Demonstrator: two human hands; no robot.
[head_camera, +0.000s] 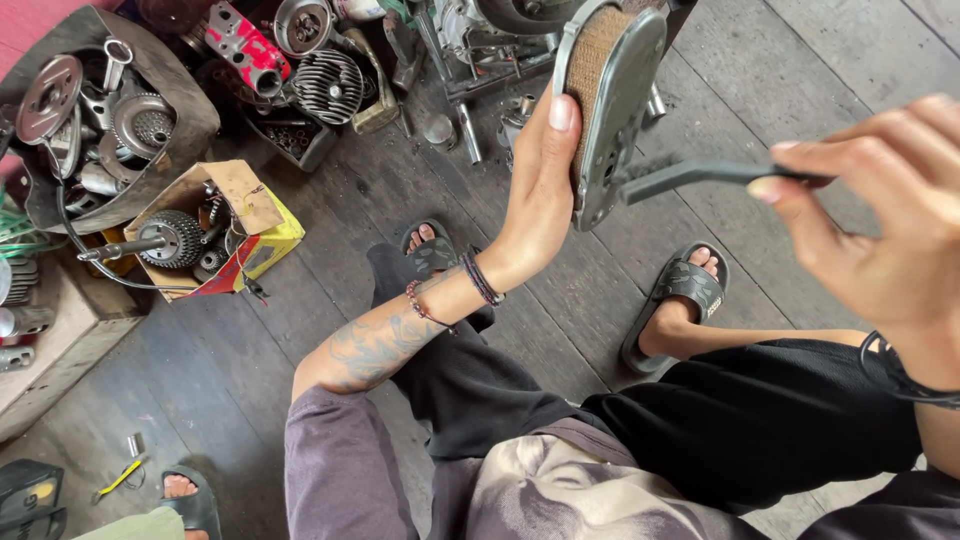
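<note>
My left hand (537, 190) holds up a grey metal air-filter element (612, 100) with brown mesh on its edge, gripping it from the left side. My right hand (880, 220) pinches the dark handle of a small brush (690, 177), whose bristled end touches the lower edge of the filter. Both hands are raised above my knees; my sandalled feet (680, 295) rest on the dark wooden floor below.
A cardboard box of engine parts (205, 235) sits at left, a dark tub of metal gears and discs (100, 115) behind it. Engine pieces and a finned cylinder (328, 85) lie at the top. Another person's sandalled foot (185, 500) shows bottom left.
</note>
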